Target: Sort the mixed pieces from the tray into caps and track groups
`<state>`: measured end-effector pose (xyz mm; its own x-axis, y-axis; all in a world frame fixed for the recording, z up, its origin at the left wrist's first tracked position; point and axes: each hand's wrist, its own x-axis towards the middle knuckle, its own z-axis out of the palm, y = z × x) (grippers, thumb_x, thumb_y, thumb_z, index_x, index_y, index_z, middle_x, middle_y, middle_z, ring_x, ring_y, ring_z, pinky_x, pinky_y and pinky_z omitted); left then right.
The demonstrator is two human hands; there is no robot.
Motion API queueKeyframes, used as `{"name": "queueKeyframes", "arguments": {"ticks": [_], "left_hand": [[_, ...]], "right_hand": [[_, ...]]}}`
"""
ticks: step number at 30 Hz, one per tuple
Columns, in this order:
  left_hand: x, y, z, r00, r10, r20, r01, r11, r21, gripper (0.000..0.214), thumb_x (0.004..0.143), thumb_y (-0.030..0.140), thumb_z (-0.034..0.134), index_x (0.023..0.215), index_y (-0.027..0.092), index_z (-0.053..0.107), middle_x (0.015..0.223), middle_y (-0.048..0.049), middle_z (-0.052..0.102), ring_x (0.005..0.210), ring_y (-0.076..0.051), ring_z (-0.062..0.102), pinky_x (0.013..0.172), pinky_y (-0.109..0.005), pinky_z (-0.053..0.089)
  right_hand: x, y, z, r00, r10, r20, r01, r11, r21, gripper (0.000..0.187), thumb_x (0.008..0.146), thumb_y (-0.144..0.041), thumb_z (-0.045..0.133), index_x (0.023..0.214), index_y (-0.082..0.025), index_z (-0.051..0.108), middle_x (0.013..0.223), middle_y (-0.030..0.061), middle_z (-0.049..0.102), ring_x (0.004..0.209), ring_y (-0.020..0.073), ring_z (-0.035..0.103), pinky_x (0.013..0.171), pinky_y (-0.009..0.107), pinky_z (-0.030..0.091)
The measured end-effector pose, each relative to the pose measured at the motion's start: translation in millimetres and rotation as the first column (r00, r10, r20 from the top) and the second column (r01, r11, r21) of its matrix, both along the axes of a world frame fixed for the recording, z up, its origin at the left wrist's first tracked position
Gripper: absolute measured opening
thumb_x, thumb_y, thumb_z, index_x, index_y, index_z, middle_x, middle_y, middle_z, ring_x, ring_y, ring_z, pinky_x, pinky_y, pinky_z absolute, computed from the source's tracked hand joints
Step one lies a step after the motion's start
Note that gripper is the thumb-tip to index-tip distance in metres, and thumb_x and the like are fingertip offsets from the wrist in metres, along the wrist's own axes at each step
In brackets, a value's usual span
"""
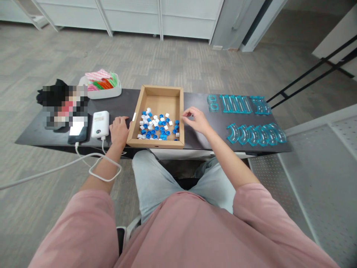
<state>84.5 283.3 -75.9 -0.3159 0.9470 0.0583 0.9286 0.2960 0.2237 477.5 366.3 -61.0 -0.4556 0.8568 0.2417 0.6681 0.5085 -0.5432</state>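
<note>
A shallow cardboard box [161, 99] sits in the middle of the dark table, with many small blue and white plastic pieces [156, 126] scattered over its front half. My left hand [119, 129] lies on the tabletop beside the box's left wall, fingers stretched out and holding nothing. At the box's right wall is my right hand [196, 119], its fingers bent and the thumb apart from them. Nothing shows between those fingertips; whether they touch the rim I cannot tell.
To the right lie rows of clear teal plastic parts, straight tracks [236, 104] and curved tracks [256, 134]. Leftward are a white power bank [100, 124], a dark phone [78, 128] and a white basket [105, 93] of colourful items. A white cable [55, 169] crosses near my left forearm.
</note>
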Motion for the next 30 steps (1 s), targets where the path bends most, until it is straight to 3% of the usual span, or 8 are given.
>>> {"name": "queueKeyframes", "arguments": {"ticks": [3,6,11,14,20,26,30], "left_hand": [[-0.4,0.0,-0.3,1.0,-0.013,-0.005,0.013,1.0,-0.004,0.051,0.116,0.028,0.048,0.162,0.014,0.066,0.164,-0.027,0.062,0.154,-0.044,0.059,0.127,-0.053,0.044],[0.3,-0.8,2.1,1.0,-0.018,-0.008,0.018,1.0,-0.013,0.051,0.118,0.028,0.048,0.163,0.012,0.064,0.165,-0.0277,0.062,0.154,-0.043,0.058,0.127,-0.054,0.044],[2.1,-1.7,6.7,1.0,-0.02,0.003,0.021,0.999,-0.032,0.05,0.121,0.032,0.049,0.163,0.01,0.064,0.165,-0.0285,0.061,0.152,-0.043,0.059,0.126,-0.054,0.044],[2.3,-2.0,7.1,1.0,-0.023,0.014,0.023,0.999,-0.029,0.05,0.121,0.033,0.05,0.163,0.01,0.064,0.165,-0.0285,0.061,0.152,-0.043,0.058,0.126,-0.053,0.044],[1.9,-1.1,5.0,0.999,-0.019,0.03,0.019,1.0,-0.009,0.049,0.119,0.032,0.053,0.162,0.01,0.064,0.165,-0.0278,0.062,0.153,-0.043,0.057,0.127,-0.053,0.042],[0.9,-0.9,6.3,0.997,-0.02,0.081,0.02,1.0,0.0,0.05,0.118,0.032,0.058,0.162,0.01,0.066,0.165,-0.0291,0.062,0.155,-0.045,0.058,0.13,-0.059,0.044],[0.7,-0.9,6.4,0.996,-0.02,0.083,0.019,1.0,0.006,0.049,0.118,0.032,0.059,0.162,0.011,0.066,0.165,-0.0288,0.062,0.156,-0.044,0.059,0.131,-0.059,0.044]], "right_hand": [[-25.6,-12.1,31.5,0.95,0.122,0.287,-0.143,0.988,0.051,0.021,0.108,-0.032,0.073,0.121,-0.024,0.087,0.127,0.0128,0.083,0.124,0.0367,0.065,0.112,0.051,0.046],[-56.9,-19.7,47.7,0.826,0.099,0.556,-0.184,0.978,0.1,0.024,0.106,-0.026,0.073,0.123,-0.02,0.089,0.129,0.0169,0.086,0.129,0.0407,0.064,0.117,0.055,0.04],[-91.7,-17.1,43.9,0.602,0.118,0.79,-0.214,0.977,0.018,0.029,0.097,-0.016,0.074,0.117,-0.024,0.094,0.12,0.0147,0.092,0.126,0.042,0.071,0.116,0.061,0.042],[-97.3,-13.9,43.1,0.566,0.136,0.813,-0.199,0.98,-0.025,0.031,0.095,-0.013,0.073,0.115,-0.024,0.095,0.119,0.0147,0.092,0.123,0.0398,0.076,0.116,0.059,0.042],[-85.5,-13.9,55.5,0.627,0.16,0.762,-0.179,0.982,-0.06,0.021,0.103,-0.014,0.071,0.114,-0.016,0.089,0.123,0.0196,0.091,0.119,0.0357,0.081,0.109,0.049,0.041],[-65.2,-10.7,57.7,0.845,0.188,0.501,-0.142,0.982,-0.128,0.015,0.101,-0.018,0.076,0.114,-0.022,0.084,0.114,0.0084,0.09,0.106,0.0293,0.079,0.096,0.039,0.045],[-56.2,-10.3,54.9,0.922,0.16,0.352,-0.116,0.983,-0.14,0.009,0.099,-0.017,0.079,0.106,-0.022,0.08,0.106,0.0048,0.086,0.097,0.026,0.077,0.092,0.036,0.045]]}}
